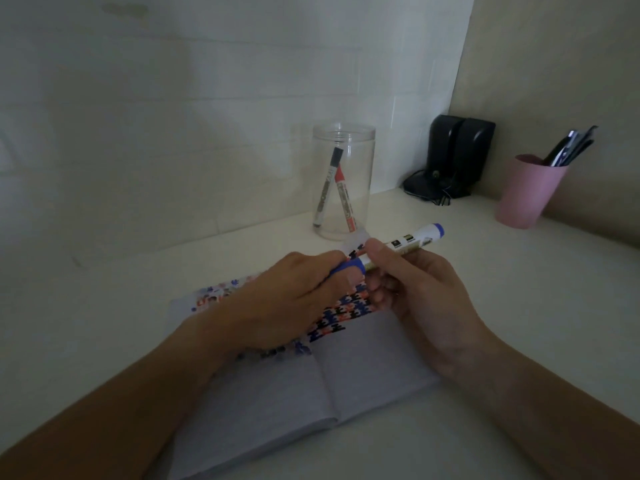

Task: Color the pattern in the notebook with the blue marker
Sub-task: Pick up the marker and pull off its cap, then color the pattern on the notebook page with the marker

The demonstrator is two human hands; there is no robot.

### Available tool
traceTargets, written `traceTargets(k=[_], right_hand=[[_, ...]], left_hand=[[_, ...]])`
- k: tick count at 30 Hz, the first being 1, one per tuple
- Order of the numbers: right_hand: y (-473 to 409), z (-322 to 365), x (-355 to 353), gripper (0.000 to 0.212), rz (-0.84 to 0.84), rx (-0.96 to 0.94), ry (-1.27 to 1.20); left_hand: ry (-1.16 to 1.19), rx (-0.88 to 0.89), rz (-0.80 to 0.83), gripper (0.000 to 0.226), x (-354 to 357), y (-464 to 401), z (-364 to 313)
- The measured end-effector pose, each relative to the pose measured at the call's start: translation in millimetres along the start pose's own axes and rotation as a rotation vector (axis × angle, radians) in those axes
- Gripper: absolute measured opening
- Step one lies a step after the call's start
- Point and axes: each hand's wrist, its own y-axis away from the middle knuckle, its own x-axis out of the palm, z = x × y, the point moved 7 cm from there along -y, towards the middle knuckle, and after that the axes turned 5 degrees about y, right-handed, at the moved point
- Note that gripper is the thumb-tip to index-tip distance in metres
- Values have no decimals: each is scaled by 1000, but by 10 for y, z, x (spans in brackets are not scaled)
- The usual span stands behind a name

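Note:
An open notebook point(363, 368) lies on the white desk in front of me. Its far part carries a pattern point(346, 311) of blue, red and black shapes, partly hidden by my hands. Both hands hold the blue marker point(407, 242) just above the pattern. My right hand point(422, 299) grips the white barrel, whose blue end points away to the right. My left hand point(287, 299) is closed around the blue cap point(349, 266) at the near end. The tip is hidden.
A clear plastic jar point(343, 181) with a black marker point(328, 187) and a red marker point(345, 199) stands just behind the notebook. Black speakers point(453, 157) sit in the corner. A pink cup point(526, 192) of pens stands at right.

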Motion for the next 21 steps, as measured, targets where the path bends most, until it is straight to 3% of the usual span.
traceTargets(k=[4,9,11,14,16,21], right_hand=[[27,-7,92,27,-6,14,-90],[83,37,168,22,-7,16,-191],[99,33,184,22,-33,12,-156],[81,-9,-38,26,-214,71,-93],[74,7,-194,26,-271,78,-53],[84,17,-112,17,-115,11,70]], left_hand=[[621,-209,161,43,64,12,104],[758,-274,245,45,40,18,61],[603,-217,208,42,-9,48,-6],[-205,-1,90,34,-113,93,-50],[-281,-16,37,38,-180,142,-9],[-293,17,-37,34,-202,74,164]])
